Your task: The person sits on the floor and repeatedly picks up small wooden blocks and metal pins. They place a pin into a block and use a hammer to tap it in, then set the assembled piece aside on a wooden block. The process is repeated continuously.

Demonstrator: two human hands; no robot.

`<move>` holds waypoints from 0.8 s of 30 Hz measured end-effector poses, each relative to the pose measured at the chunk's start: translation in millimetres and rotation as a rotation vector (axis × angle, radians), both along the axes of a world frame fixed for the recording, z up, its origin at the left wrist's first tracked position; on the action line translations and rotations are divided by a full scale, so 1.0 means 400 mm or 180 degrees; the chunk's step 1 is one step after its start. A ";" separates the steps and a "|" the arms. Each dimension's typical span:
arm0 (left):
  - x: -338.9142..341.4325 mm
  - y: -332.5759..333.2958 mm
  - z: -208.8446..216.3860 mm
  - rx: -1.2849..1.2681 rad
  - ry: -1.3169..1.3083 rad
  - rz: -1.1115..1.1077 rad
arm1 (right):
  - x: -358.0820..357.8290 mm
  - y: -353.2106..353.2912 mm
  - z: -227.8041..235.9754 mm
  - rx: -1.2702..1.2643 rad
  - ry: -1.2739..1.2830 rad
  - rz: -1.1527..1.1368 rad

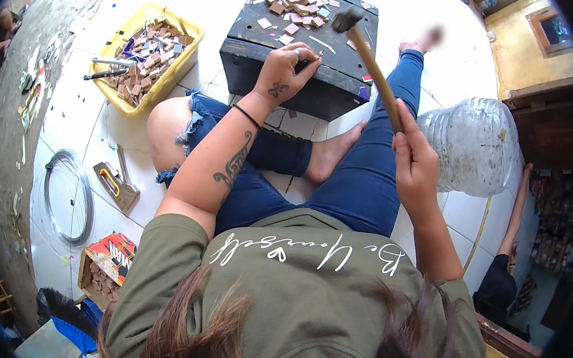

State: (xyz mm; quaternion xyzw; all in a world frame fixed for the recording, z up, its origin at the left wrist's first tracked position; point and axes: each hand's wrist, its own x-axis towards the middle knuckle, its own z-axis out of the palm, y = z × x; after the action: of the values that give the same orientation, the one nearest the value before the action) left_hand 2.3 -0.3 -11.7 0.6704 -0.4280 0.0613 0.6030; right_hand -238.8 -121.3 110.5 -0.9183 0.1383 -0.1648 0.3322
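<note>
My right hand (414,155) is wrapped round the wooden handle of a hammer (376,70), its dark head raised over the right side of a black wooden box (244,44). At the box's near edge my left hand (290,69) is closed in a pinch. Whatever lies between its fingertips is too small to name. Beyond that hand, a heap of small square wooden pieces (300,2) covers part of the box top. A thin white strip (323,45) lies close to my left fingertips.
To the left stands a yellow basket (196,32) full of wooden pieces, pliers-like tools across its rim. Nearer lie a staple gun (117,187), a coil of wire (88,208) and a carton (84,273). A large clear plastic bottle (472,145) is beside my right leg.
</note>
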 end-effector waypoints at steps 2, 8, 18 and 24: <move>-0.003 0.000 0.001 -0.0062 0.0024 -0.0015 | -0.003 0.000 -0.002 0.0107 -0.0017 -0.0078; -0.002 -0.002 -0.001 -0.0028 -0.0068 -0.0002 | -0.003 0.002 -0.014 -0.0042 -0.0392 0.0172; -0.001 -0.003 -0.001 -0.0033 -0.0147 0.0027 | 0.010 -0.017 -0.014 -0.0340 -0.0131 0.0240; -0.004 0.001 -0.007 0.0038 -0.0101 0.0081 | 0.007 -0.011 -0.027 -0.0151 -0.0325 0.0258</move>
State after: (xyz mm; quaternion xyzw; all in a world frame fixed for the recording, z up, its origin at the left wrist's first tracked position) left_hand 0.9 0.2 -14.6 0.6783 -0.4293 0.0770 0.5913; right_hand -236.1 -125.6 99.7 -0.9212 0.0800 -0.2010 0.3234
